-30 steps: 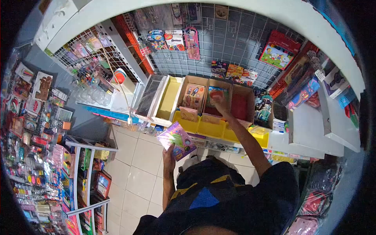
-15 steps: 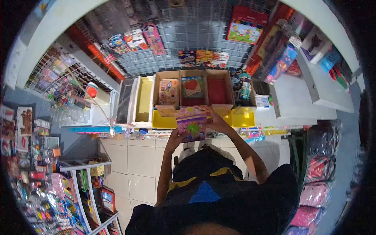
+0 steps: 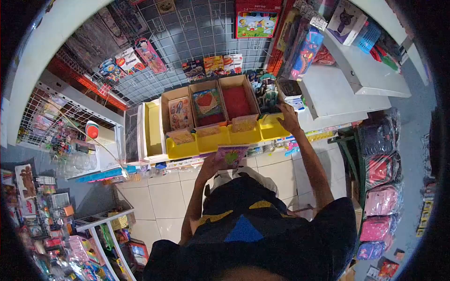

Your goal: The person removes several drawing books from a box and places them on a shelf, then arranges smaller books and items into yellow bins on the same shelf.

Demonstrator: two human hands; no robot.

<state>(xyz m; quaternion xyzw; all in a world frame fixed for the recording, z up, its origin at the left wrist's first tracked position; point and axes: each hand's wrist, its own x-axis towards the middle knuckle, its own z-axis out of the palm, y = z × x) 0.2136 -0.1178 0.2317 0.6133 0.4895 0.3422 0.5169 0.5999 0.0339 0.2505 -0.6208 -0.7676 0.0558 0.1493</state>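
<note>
My left hand is closed on the left edge of a flat purple packet with a green picture on its front, held just in front of the shelf edge. Stretched out to the right, my right hand has its fingers apart beside the rightmost yellow bin. Just past its fingertips is a box of dark and teal packaged items. I cannot make out anything in that hand.
Open cardboard boxes stand in a row, one with a heart-pattern packet, another with a red bottom. A yellow-lined tray sits left of them. Wire mesh rises behind. Wrapped bags are stacked at right; a metal rack stands lower left.
My right hand has let go of the purple packet and reached right toward the end boxes. The packet stays in my left hand, and the view has turned.
</note>
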